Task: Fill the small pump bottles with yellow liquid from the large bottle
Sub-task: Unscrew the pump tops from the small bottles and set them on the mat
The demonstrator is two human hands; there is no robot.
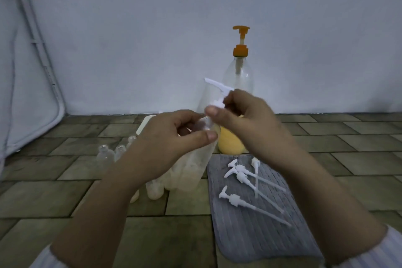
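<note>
In the head view, a small clear pump bottle (196, 165) is held tilted above the tiled floor (65, 193), its neck up toward the right and its base down toward the left. It is gripped near the shoulder by the left hand (171, 137), whose fingers and thumb are curled round it. Pale yellowish liquid is seen in its lower part. A white pump head (219, 95) is seated at the neck of this bottle and is pinched at its collar by the right hand (243, 119), between thumb and fingers; the nozzle points up and to the left.

Behind the hands, against the pale wall (130, 50), the large bottle (236, 102) is stood upright, fitted with an orange pump (241, 43). Its upper part is seen to be clear, and yellow liquid is seen at its bottom, just beyond the far edge of a grey ribbed mat (256, 230).

On the mat, to the right of the held bottle, several loose white pumps (245, 183) with long dip tubes are laid, some crossing one another; their exact number cannot be told.

To the left, partly hidden by the left forearm, empty small bottles (108, 154) without pumps are stood on the floor. Nearer, under the held bottle, further small bottles (154, 190) holding pale liquid are seen. A white object (144, 125) lies behind the left hand; what it is cannot be told. A striped sleeve (391, 252) is seen at the right wrist.
</note>
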